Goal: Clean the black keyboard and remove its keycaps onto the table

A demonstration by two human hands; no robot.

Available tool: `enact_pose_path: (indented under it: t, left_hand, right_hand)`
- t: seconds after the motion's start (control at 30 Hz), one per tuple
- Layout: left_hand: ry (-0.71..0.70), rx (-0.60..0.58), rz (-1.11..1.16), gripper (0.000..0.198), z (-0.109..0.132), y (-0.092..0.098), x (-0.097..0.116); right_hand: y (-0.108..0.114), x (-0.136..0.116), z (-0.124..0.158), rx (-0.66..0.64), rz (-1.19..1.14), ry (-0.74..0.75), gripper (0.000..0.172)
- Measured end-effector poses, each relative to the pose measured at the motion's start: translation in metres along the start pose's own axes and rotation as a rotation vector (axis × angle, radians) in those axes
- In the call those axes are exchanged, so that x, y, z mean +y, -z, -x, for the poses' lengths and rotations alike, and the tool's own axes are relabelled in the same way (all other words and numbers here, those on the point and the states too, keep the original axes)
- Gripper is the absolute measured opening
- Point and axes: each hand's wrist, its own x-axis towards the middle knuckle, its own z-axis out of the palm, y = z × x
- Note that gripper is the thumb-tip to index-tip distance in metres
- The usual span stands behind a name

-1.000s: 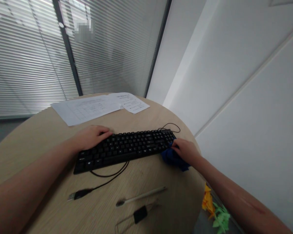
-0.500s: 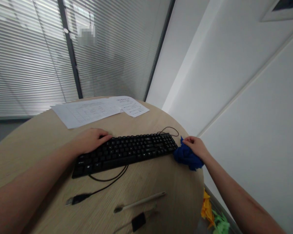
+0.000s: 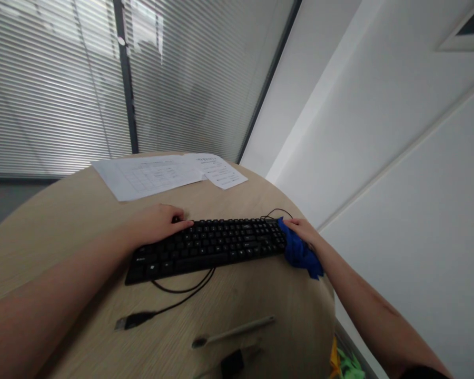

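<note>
A black keyboard (image 3: pixel 217 243) lies on the round wooden table, slightly slanted. My left hand (image 3: pixel 161 223) grips its far left edge, the thumb resting along the top keys. At the other end, my right hand (image 3: pixel 303 231) pinches a crumpled blue cloth (image 3: pixel 300 253). Part of that cloth lies over the keyboard's right end and covers some keys; the rest hangs down beside it onto the tabletop. The keyboard's cable loops out in front and ends in a USB plug (image 3: pixel 136 319).
Printed papers (image 3: pixel 154 176) lie at the table's far side. In front are a thin-handled brush (image 3: pixel 235 331) and a small black object (image 3: pixel 232 363), blurred. Below the right table edge are green (image 3: pixel 351 363) and orange crumpled pieces. A white wall (image 3: pixel 398 210) stands close on the right.
My right hand has brought the blue cloth left, from beside the keyboard onto its right end. My left hand keeps its hold. The whole view has shifted slightly.
</note>
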Motion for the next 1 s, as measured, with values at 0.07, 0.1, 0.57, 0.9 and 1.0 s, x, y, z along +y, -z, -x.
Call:
enact_pose_path:
  t: [0.07,0.1,0.57,0.9,1.0]
  left_hand:
    - [0.014,-0.005,0.004,0.051,-0.001,0.0,0.001]
    - [0.014,-0.01,0.001,0.051,-0.001,0.0,0.001]
    - [0.056,-0.032,-0.074,0.057,0.0,0.001,0.005]
    - [0.006,-0.004,0.165,0.059,0.003,0.022,-0.032]
    - [0.022,-0.063,0.155,0.051,0.011,0.036,-0.055]
  right_hand:
    - [0.005,0.003,0.008,-0.022,0.057,-0.003,0.037]
    - [0.007,0.004,0.013,-0.03,0.085,-0.002,0.037]
    - [0.036,0.003,0.08,-0.193,0.409,0.082,0.034]
    - [0.068,-0.055,0.05,0.097,-0.253,0.033,0.04]
    - [0.052,-0.103,0.042,-0.059,-0.304,0.067,0.04]
